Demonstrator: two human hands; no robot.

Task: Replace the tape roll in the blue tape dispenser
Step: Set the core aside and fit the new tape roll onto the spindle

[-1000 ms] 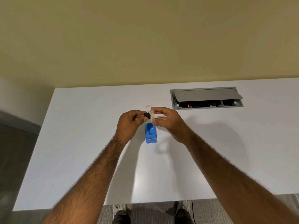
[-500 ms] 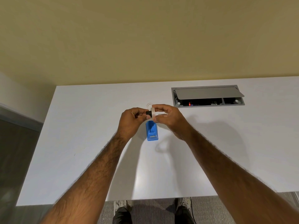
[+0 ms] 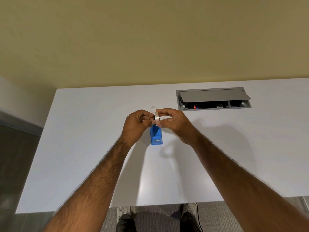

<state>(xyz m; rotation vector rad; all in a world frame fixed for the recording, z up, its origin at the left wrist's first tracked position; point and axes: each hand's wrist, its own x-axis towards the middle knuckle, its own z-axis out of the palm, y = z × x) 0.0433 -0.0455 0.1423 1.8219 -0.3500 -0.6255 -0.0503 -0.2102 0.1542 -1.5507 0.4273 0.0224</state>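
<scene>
Head view: right hand [image 3: 173, 121] pinching tape roll [image 3: 156, 118] by its rim, left hand [image 3: 136, 124] gripping black hub [image 3: 154, 117] alongside. Light, rigid, likely slick; best held at the edges, above blue tape dispenser [image 3: 156, 136].

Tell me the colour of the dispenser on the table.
Blue; the dispenser shows in the head view, on the white table.
</scene>
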